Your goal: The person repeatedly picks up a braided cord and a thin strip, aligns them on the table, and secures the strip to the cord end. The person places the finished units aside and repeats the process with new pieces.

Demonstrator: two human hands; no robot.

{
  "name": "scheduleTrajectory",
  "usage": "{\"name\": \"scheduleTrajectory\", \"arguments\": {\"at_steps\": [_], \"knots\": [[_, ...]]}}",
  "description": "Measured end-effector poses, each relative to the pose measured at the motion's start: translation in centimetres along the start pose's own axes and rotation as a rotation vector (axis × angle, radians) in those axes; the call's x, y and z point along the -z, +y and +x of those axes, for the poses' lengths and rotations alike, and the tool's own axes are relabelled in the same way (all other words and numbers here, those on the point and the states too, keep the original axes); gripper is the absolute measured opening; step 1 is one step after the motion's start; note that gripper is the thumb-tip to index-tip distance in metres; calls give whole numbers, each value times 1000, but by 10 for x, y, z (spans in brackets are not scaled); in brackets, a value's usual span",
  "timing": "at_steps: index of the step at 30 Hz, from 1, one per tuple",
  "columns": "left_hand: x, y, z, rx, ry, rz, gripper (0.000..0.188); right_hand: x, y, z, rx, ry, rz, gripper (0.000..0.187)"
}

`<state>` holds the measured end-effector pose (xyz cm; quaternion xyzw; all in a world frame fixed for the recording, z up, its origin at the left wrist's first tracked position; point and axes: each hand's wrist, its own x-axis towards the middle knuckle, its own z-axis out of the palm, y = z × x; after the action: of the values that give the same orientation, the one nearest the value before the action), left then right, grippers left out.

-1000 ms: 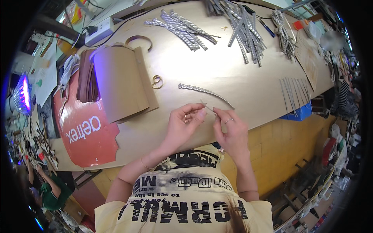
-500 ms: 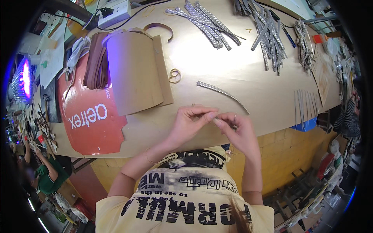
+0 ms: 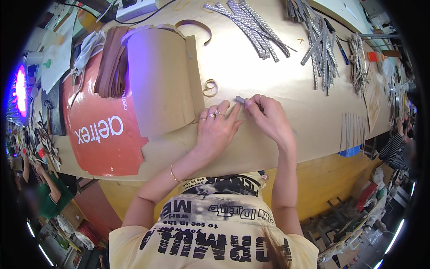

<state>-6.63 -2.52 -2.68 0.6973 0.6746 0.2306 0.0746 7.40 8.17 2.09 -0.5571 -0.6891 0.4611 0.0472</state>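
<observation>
Now the small grey strip piece (image 3: 240, 99) sits pinched between left hand (image 3: 218, 130) and right hand (image 3: 268, 117), low on the table (image 3: 277, 67); previously lifted clear. Braided strips (image 3: 251, 22) at 12 o'clock, gold rings (image 3: 209, 87) at 10.

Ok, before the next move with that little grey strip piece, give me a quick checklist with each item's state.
1. Both hands on the grey strip piece: ok, left hand and right hand meet at it.
2. Grip secure: cannot tell, fingertips hide most of it.
3. Piece over the brown paper sheet: ok.
4. Two small rings apart from the hands: ok, just beyond the left hand.
5. Braided strip pile out of the way: ok, at the far edge.
</observation>
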Motion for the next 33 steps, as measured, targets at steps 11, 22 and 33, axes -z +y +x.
{"name": "scheduleTrajectory", "arguments": {"at_steps": [11, 22, 33], "knots": [[-1, -2, -1, -11, 4, 21, 49, -10, 1, -3, -24, 87, -5, 29], [3, -4, 0, 11, 7, -98, 49, -10, -6, -4, -41, 107, -53, 28], [7, -1, 10, 54, -5, -137, 46, -9, -10, -4, -40, 118, -95, 28]]}}
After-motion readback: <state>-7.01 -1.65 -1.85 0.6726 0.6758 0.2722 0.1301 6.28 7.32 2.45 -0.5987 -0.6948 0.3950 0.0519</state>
